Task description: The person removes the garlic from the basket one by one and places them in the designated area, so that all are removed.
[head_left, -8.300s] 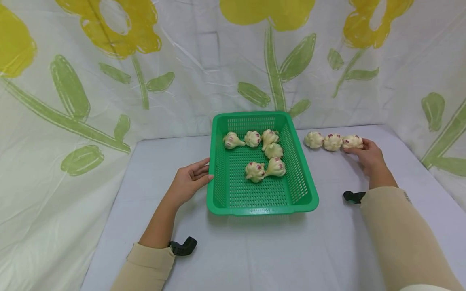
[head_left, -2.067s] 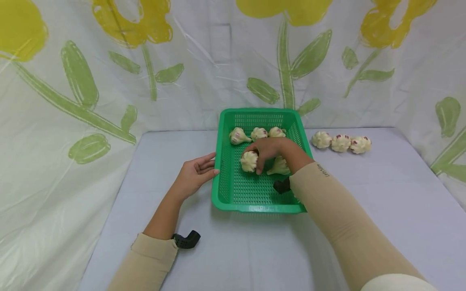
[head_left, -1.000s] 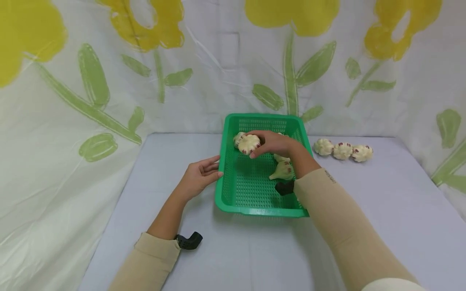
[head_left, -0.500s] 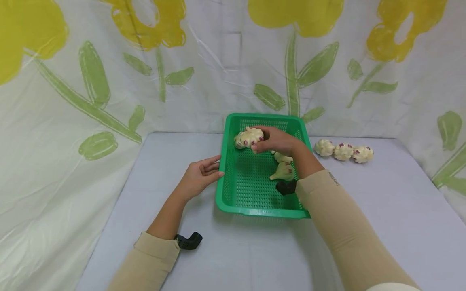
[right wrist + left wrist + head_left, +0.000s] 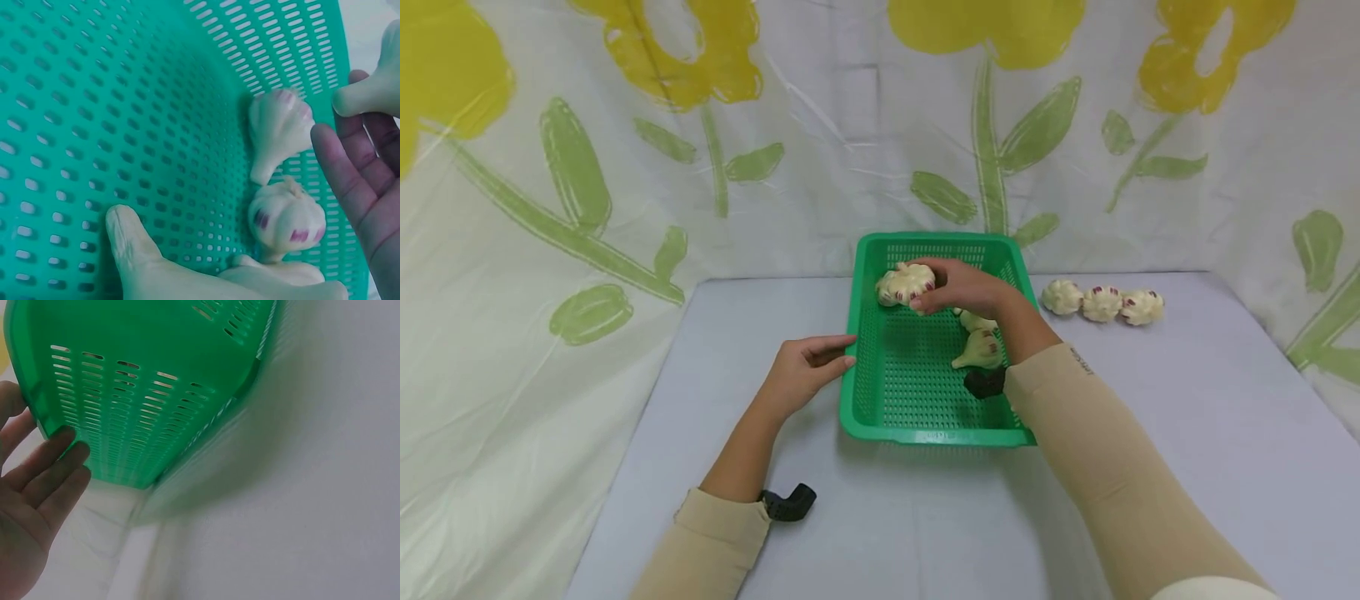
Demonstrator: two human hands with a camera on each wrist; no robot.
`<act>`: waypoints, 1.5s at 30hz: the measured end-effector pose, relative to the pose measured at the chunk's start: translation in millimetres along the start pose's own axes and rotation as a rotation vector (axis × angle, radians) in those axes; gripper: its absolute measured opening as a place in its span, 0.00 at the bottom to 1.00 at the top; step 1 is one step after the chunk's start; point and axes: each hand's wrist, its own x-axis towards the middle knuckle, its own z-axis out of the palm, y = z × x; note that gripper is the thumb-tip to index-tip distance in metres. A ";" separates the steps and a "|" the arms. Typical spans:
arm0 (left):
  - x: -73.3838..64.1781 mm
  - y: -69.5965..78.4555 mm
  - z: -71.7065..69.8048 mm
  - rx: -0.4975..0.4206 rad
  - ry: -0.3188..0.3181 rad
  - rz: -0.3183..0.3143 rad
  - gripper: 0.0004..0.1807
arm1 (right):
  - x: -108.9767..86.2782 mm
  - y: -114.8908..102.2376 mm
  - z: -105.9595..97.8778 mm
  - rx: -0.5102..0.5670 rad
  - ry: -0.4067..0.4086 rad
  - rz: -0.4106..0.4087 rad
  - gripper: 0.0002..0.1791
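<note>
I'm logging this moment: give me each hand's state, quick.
Left hand: open, fingers touching the side of the basket.
Right hand: closed, holding a garlic over the basket.

The head view is lit evenly and softly; a faint shadow is cast on the surface (image 5: 910, 517) under the near rim of the basket (image 5: 943, 437), and pale glare is caught in the backdrop (image 5: 475, 408). The left wrist view is rendered dimmer and hazy; the right is tinted blue-green.
</note>
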 end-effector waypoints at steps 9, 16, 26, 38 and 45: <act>-1.4 -5.2 5.3 0.078 0.057 0.171 0.17 | -0.4 3.7 1.0 -0.001 -0.021 0.017 0.45; -1.7 -14.1 11.5 0.258 0.192 0.354 0.16 | 3.4 4.6 3.6 -0.025 -0.027 0.025 0.45; -1.2 -18.9 11.1 0.314 0.249 0.586 0.13 | 9.9 6.6 6.0 -0.089 -0.031 0.009 0.43; -1.2 -18.3 5.7 0.295 0.213 0.573 0.15 | 10.0 -1.1 6.3 -0.033 -0.023 -0.069 0.41; 8.7 -15.7 9.9 0.273 0.210 0.608 0.14 | -7.1 -12.6 -5.4 -0.043 0.068 -0.137 0.39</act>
